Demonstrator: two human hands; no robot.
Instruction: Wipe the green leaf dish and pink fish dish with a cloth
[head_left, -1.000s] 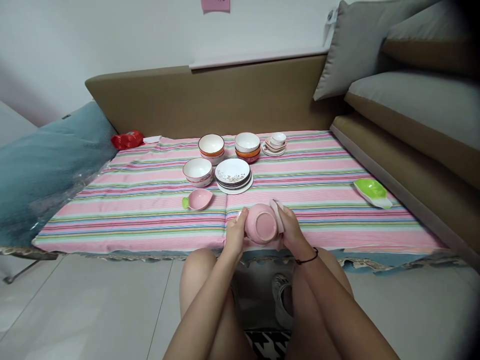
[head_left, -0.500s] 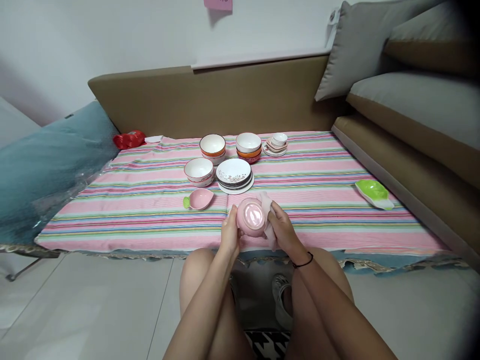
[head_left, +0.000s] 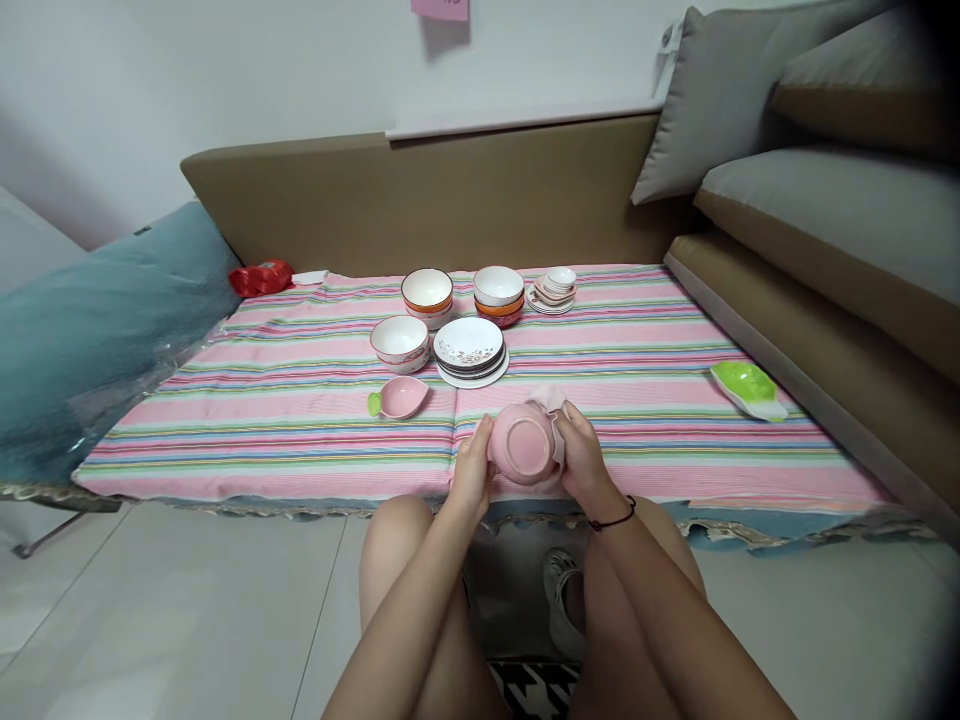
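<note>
1. The striped cloth [head_left: 660, 340] covers a low surface. Its near edge runs just in front of the knees, a sofa back walls its far edge, and sofa cushions close the right side.
2. Wide bare stretches of cloth lie left and right of the hands. The dishes cluster at the middle and far part.
3. The left hand [head_left: 471, 472] grips the left side of a pink bowl [head_left: 523, 444], fingers curled close around its wall.
4. The bowl is tipped with its base facing the camera. It is held above the near edge of the cloth, between the two hands.
5. The right hand [head_left: 583, 462] presses a pale rag [head_left: 553, 402] against the bowl's right side, fingers closed on it. The rag peeks out above and behind the bowl.
6. Count of bowls on the cloth: one lone white bowl [head_left: 400, 342] and two bowl stacks [head_left: 462, 292] behind it.
7. One stack of plates [head_left: 470, 350] sits just beyond the hands.
8. One pile of small dishes [head_left: 552, 288] stands at the far right of the cluster.
9. One pink peach-shaped dish [head_left: 401, 397] lies left of the hands, and one green dish [head_left: 747, 387] lies well apart at the right edge.
10. One red bag [head_left: 259, 277] rests at the far left corner.
</note>
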